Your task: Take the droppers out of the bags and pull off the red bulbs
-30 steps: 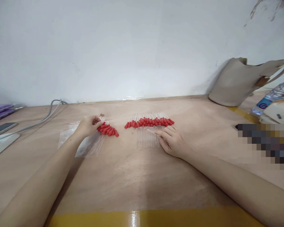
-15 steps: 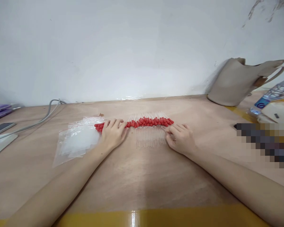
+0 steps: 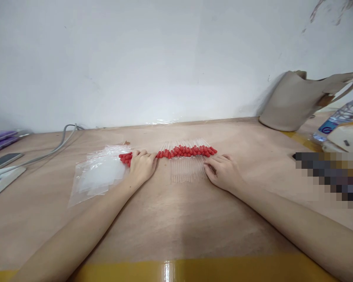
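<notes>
In the middle of the table lies a row of glass droppers with red rubber bulbs (image 3: 191, 150). Thin clear glass tubes (image 3: 182, 172) point toward me below the bulbs, and others fan out behind them. My left hand (image 3: 142, 166) is curled down over the left part of the red row, its fingertips hidden. More loose red bulbs (image 3: 125, 158) show just left of that hand. At the right end of the tubes, my right hand (image 3: 222, 170) has thumb and forefinger pinched together on a glass tube; the fingertips are small and partly covered.
Clear plastic bags (image 3: 98, 172) lie flat at left. Grey cables (image 3: 57, 149), a phone (image 3: 6, 160) and purple packs (image 3: 1, 141) sit farther left. A beige bag (image 3: 291, 102) leans against the wall at right, near a water bottle (image 3: 338, 119). Yellow tape (image 3: 135, 270) runs along the front edge.
My left fingers have curled closer together over the red bulbs. My right hand stays at the right end of the tubes, its fingers slightly shifted. The view has moved a little.
</notes>
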A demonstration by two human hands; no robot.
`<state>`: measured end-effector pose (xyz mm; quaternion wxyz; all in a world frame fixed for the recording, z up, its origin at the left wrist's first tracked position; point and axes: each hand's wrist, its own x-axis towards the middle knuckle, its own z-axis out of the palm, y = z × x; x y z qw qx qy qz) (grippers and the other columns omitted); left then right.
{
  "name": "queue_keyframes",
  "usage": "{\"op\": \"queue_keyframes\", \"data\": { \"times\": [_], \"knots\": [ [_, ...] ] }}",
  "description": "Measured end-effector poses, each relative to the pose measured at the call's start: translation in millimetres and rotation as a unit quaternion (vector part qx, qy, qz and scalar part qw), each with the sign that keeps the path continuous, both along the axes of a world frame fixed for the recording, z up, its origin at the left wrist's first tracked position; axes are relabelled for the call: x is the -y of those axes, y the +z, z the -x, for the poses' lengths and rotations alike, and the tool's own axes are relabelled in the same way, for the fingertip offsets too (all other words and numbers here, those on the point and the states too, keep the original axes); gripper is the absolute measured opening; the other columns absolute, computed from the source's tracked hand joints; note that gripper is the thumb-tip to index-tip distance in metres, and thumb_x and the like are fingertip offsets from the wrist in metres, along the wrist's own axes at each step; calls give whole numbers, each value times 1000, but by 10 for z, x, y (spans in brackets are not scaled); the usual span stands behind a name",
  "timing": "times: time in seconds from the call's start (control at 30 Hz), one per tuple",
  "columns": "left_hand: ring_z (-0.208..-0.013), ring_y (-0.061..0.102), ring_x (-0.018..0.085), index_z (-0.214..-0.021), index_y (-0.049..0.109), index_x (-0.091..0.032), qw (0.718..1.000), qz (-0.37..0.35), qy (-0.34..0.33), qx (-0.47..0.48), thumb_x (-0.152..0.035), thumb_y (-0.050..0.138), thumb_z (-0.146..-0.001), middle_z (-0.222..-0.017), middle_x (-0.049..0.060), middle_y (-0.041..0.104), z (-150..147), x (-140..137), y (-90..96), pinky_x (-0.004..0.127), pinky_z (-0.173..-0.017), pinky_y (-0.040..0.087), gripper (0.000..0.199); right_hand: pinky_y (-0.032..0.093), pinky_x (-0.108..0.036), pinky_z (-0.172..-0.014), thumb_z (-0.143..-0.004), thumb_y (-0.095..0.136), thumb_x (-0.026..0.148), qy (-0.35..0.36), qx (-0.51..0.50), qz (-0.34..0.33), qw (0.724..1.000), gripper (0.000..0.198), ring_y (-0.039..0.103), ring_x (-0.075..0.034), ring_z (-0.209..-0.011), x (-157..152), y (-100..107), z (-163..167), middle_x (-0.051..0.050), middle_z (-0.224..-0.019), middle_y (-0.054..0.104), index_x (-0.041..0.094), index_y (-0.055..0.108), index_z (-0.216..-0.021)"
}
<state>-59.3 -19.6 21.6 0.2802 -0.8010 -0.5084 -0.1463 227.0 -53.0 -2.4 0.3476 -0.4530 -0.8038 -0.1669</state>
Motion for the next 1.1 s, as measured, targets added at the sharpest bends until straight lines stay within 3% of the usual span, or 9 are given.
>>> {"op": "queue_keyframes", "data": {
  "times": [0.27, 0.73, 0.83, 0.93, 1.0, 1.1],
  "knots": [
    [-71, 56, 24, -87, 66, -19, 1000, 8, -12, 14, -27, 41, -87, -70, 8, 69, -3, -37, -22, 40, -72, 30, 26, 32, -34, -83, -83, 50, 35, 3, 20, 44, 999, 22, 59, -18, -81, 29, -10, 4, -4, -86, 68, 19, 65, -86],
    [-70, 57, 20, -91, 66, -22, 989, -107, -40, 89, -24, 44, -86, -69, 5, 68, 17, 69, 57, 37, -73, 30, 23, 35, -37, -82, -83, 49, 41, 8, 21, 43, 999, 29, 59, -21, -84, 36, -4, 13, -7, -90, 66, 18, 60, -97],
    [-71, 58, 18, -91, 65, -22, 977, -127, -101, 138, -23, 49, -84, -74, 3, 69, -28, 158, 96, 37, -75, 31, 17, 39, -37, -82, -83, 49, 38, 6, -30, 21, 999, 33, 57, -23, -90, 26, 17, 12, -10, -98, 63, 17, 55, -107],
    [-72, 58, 16, -95, 63, -24, 959, -93, -192, 186, -20, 52, -82, -78, 1, 69, -144, 296, 93, 36, -76, 32, 17, 41, -40, -84, -80, 53, 39, 3, -99, -45, 994, 48, 51, -27, -102, 18, 50, -9, -16, -113, 54, 13, 46, -120],
    [-71, 58, 15, -97, 61, -24, 946, -49, -234, 217, -19, 53, -81, -80, 1, 68, -239, 379, 58, 34, -76, 34, 18, 42, -43, -85, -78, 55, 40, 19, -96, -73, 992, 57, 50, -28, -104, 15, 70, -28, -18, -119, 49, 13, 41, -126],
    [-70, 57, 14, -95, 60, -23, 933, -1, -258, 252, -22, 53, -82, -77, 0, 66, -349, 441, -17, 33, -74, 36, 14, 40, -44, -89, -80, 54, 39, 69, -37, -58, 995, 54, 47, -28, -110, 12, 90, -41, -15, -124, 48, 18, 42, -128]
  ]
}}
